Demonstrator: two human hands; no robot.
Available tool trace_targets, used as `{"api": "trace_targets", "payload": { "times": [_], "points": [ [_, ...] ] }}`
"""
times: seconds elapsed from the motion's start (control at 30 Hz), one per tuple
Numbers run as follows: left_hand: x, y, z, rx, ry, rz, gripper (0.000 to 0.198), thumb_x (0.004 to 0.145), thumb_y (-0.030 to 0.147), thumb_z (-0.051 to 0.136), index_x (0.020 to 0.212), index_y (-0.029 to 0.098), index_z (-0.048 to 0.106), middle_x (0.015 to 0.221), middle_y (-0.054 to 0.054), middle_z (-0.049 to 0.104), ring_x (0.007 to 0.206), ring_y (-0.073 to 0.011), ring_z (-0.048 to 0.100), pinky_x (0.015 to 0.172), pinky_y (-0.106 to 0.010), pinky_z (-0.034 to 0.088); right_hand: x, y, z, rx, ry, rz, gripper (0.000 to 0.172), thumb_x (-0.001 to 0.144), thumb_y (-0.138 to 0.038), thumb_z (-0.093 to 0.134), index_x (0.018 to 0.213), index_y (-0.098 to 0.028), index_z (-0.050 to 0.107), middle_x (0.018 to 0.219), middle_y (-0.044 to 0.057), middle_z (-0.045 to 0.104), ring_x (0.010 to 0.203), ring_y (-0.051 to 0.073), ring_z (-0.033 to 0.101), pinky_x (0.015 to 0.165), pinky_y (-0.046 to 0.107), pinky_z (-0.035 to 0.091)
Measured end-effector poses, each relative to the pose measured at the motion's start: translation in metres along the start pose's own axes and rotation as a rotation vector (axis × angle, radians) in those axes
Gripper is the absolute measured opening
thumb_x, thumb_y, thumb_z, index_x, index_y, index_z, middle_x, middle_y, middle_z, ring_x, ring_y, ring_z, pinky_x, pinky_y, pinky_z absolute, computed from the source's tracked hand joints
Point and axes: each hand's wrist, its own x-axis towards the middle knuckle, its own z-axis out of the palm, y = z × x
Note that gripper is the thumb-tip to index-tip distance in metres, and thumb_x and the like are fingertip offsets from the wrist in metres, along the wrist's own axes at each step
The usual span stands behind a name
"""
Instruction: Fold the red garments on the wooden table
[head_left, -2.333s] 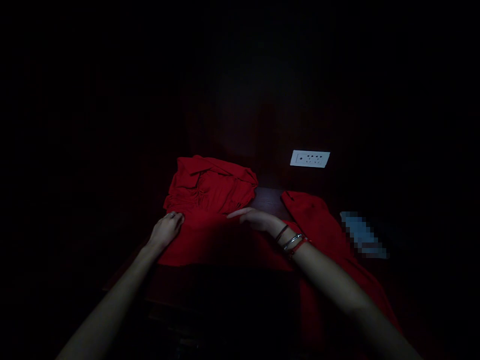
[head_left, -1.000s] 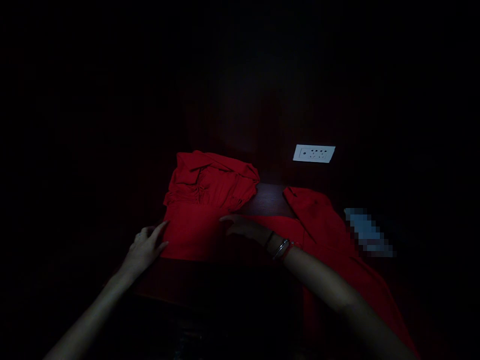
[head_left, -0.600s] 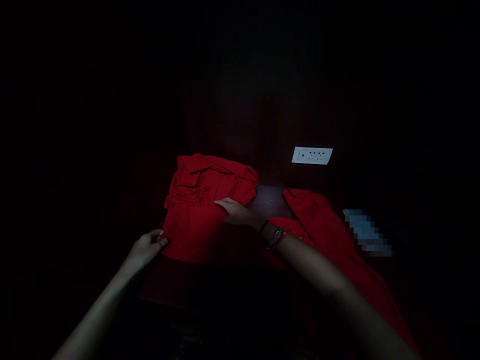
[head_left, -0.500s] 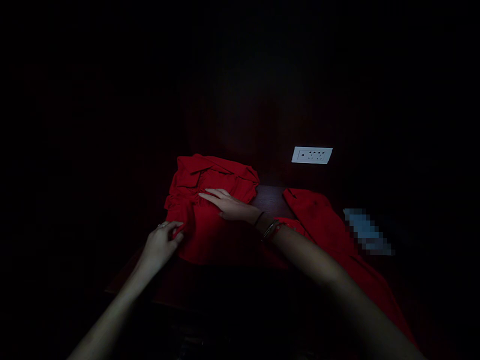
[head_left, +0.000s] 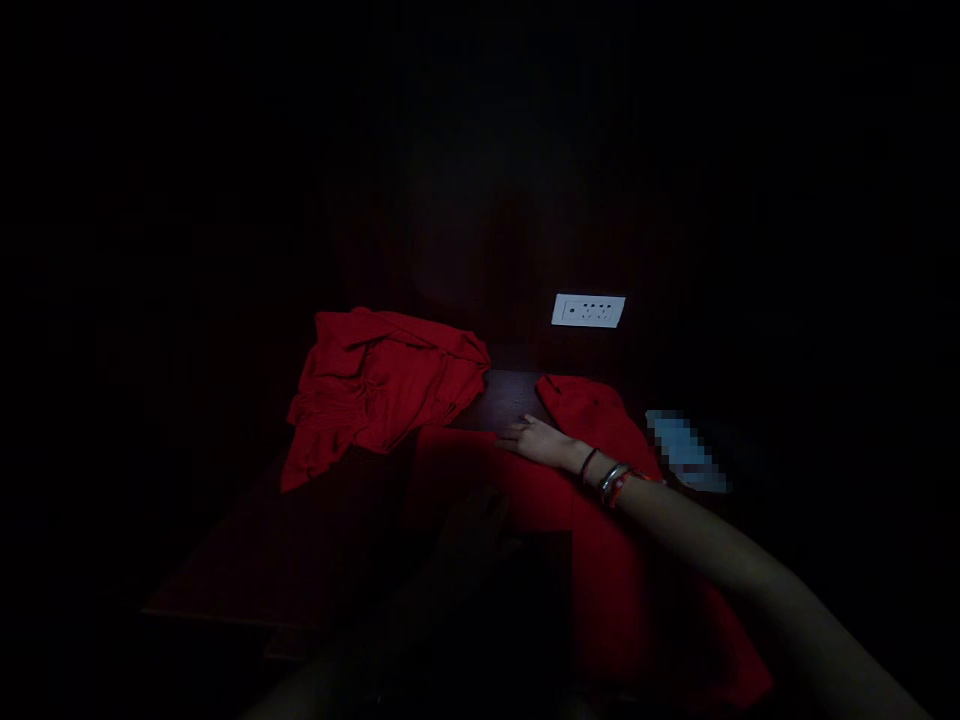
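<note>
A red garment lies spread in the dark on a table, with a flat middle part and a long strip running down the right side. My right hand, wearing bracelets at the wrist, rests palm down at the middle part's far edge, fingers extended. In deep shadow, my left hand is over or just above the near side of that middle part; its fingers are too dark to make out. To the left sits a crumpled, gathered red cloth bundle, touched by neither hand.
The dark wooden table shows between the red pieces, and its front left edge is faintly visible. A white wall socket is behind. On the right lies a pale blurred-out flat object.
Both hands have left the crumpled bundle and shifted right. The flat red part's left edge now lies farther right, apart from the bundle's front. The view has turned slightly right.
</note>
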Motion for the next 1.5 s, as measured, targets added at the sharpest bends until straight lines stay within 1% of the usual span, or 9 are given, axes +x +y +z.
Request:
{"api": "trace_targets", "payload": {
  "times": [0.13,0.3,0.53,0.67,0.83,1.07,1.23,1.33,1.5],
  "points": [
    [-0.002,-0.016,0.007,0.197,0.006,-0.032,0.050,0.079,0.048,0.043,0.124,0.027,0.044,0.134,-0.010,0.037,0.121,-0.0324,0.031,0.094,-0.056,0.025,-0.001,-0.004,0.006,0.061,-0.014,0.090,0.043,0.085,-0.012,0.031,0.124,-0.027,0.043,0.129,0.007,0.043,0.118,0.021,0.038,0.090,0.046,0.033],
    [-0.003,-0.037,0.014,0.259,-0.159,-0.047,0.051,0.082,0.046,0.036,0.131,0.034,0.028,0.140,-0.005,0.026,0.125,-0.0332,0.024,0.092,-0.058,0.024,-0.010,-0.015,0.009,0.268,-0.063,0.200,0.046,0.088,-0.037,0.029,0.133,-0.027,0.028,0.138,0.008,0.028,0.124,0.024,0.029,0.096,0.047,0.027],
    [0.021,-0.067,0.013,0.325,0.009,-0.073,0.047,0.083,0.040,0.039,0.128,0.025,0.039,0.138,-0.009,0.030,0.125,-0.0317,0.025,0.095,-0.049,0.027,-0.020,-0.026,0.032,0.447,-0.178,0.405,0.065,0.083,-0.058,0.019,0.138,-0.025,0.009,0.144,0.008,0.000,0.129,0.030,-0.006,0.101,0.052,0.004],
    [0.019,-0.085,0.020,0.288,-0.033,-0.081,0.049,0.083,0.044,0.038,0.128,0.026,0.038,0.137,-0.009,0.032,0.123,-0.0323,0.028,0.094,-0.049,0.030,-0.009,-0.030,0.033,0.443,-0.177,0.402,0.065,0.083,-0.059,0.017,0.138,-0.027,0.007,0.144,0.006,-0.002,0.129,0.029,-0.007,0.102,0.050,0.001],
    [0.018,-0.094,0.009,0.274,-0.105,-0.122,0.050,0.083,0.045,0.037,0.129,0.026,0.037,0.138,-0.008,0.030,0.125,-0.0318,0.026,0.096,-0.046,0.027,0.006,-0.032,0.032,0.434,-0.159,0.392,0.065,0.082,-0.060,0.016,0.138,-0.029,0.007,0.145,0.006,-0.001,0.130,0.028,-0.006,0.102,0.049,0.001],
    [0.019,-0.090,-0.001,0.273,-0.196,-0.162,0.053,0.084,0.048,0.031,0.132,0.026,0.030,0.140,-0.007,0.025,0.127,-0.0310,0.021,0.099,-0.044,0.023,-0.017,-0.033,0.012,0.356,-0.038,0.452,0.064,0.084,-0.058,0.017,0.138,-0.026,0.009,0.144,0.008,0.003,0.130,0.026,-0.001,0.103,0.045,0.006],
    [0.025,-0.082,-0.012,0.257,-0.293,-0.221,0.053,0.085,0.046,0.028,0.133,0.025,0.028,0.141,-0.009,0.023,0.127,-0.0311,0.021,0.099,-0.047,0.020,-0.078,-0.022,0.002,0.202,0.053,0.778,0.068,0.081,-0.061,0.020,0.138,-0.024,0.014,0.144,0.011,0.006,0.130,0.030,-0.001,0.101,0.051,0.005],
    [0.044,-0.064,-0.019,0.272,-0.329,-0.264,0.050,0.083,0.040,0.033,0.130,0.021,0.036,0.140,-0.013,0.024,0.126,-0.0331,0.022,0.098,-0.051,0.020,-0.103,-0.020,0.015,0.215,-0.052,0.911,0.069,0.081,-0.062,0.019,0.138,-0.023,0.014,0.144,0.012,0.008,0.129,0.032,0.003,0.100,0.052,0.010],
    [0.092,-0.011,-0.006,0.179,-0.174,-0.110,0.051,0.084,0.042,0.032,0.129,0.018,0.036,0.140,-0.013,0.023,0.128,-0.0306,0.019,0.098,-0.046,0.025,-0.113,-0.025,0.034,0.322,-0.143,0.914,0.066,0.082,-0.060,0.016,0.137,-0.025,0.015,0.144,0.011,0.004,0.130,0.031,0.002,0.100,0.050,0.010]
  ]
}}
